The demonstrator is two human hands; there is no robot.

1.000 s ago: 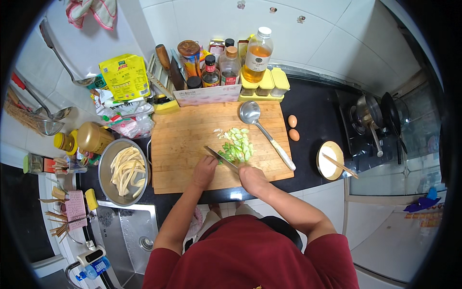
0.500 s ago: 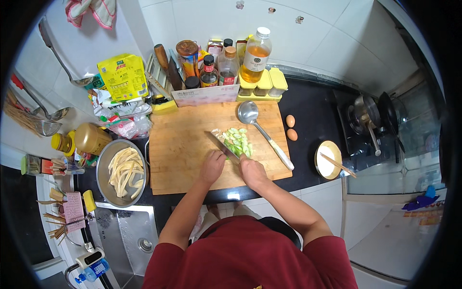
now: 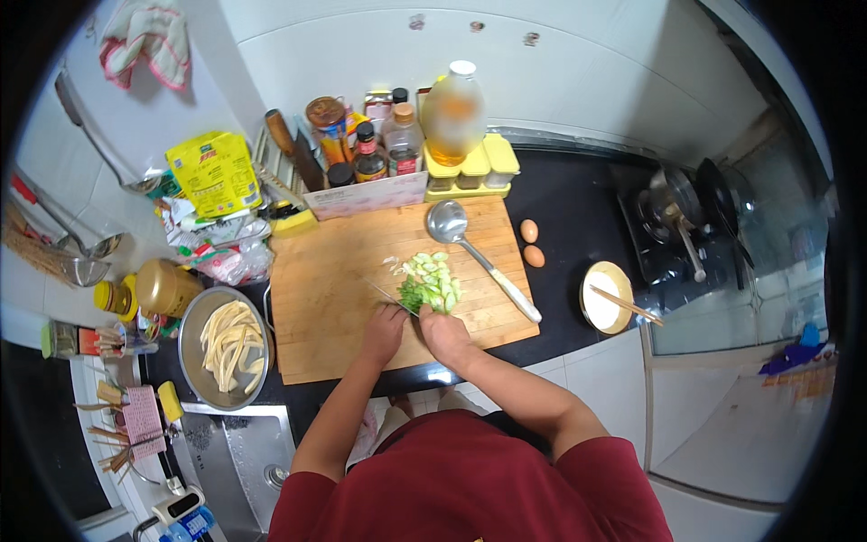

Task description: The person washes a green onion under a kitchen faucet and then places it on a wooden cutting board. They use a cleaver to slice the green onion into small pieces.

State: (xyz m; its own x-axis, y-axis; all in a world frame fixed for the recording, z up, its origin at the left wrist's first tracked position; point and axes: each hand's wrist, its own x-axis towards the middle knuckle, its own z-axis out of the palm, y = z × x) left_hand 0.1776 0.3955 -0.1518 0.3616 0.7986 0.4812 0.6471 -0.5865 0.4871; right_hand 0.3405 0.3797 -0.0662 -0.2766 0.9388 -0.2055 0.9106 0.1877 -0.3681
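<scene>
A pile of chopped pale green vegetable [image 3: 433,282] lies on the wooden cutting board [image 3: 334,289]. My right hand [image 3: 444,332] is closed on the handle of a knife [image 3: 390,294]. Its blade points up-left, along the left side of the pile. My left hand [image 3: 383,331] sits just below the blade with curled fingers, pressing on a darker green uncut bit at the pile's near edge. Most of that bit is hidden by the two hands. A metal ladle [image 3: 474,253] lies on the board to the right of the pile.
A metal bowl of pale strips [image 3: 224,348] stands left of the board, with the sink [image 3: 239,470] below it. Bottles and jars [image 3: 388,144] line the back edge. Two eggs [image 3: 531,244] and a small bowl with chopsticks [image 3: 607,307] are on the right, then the stove with pans [image 3: 686,217].
The knife went up into the pile half a second ago and has come back toward me. Both hands stay close together at the pile's near edge.
</scene>
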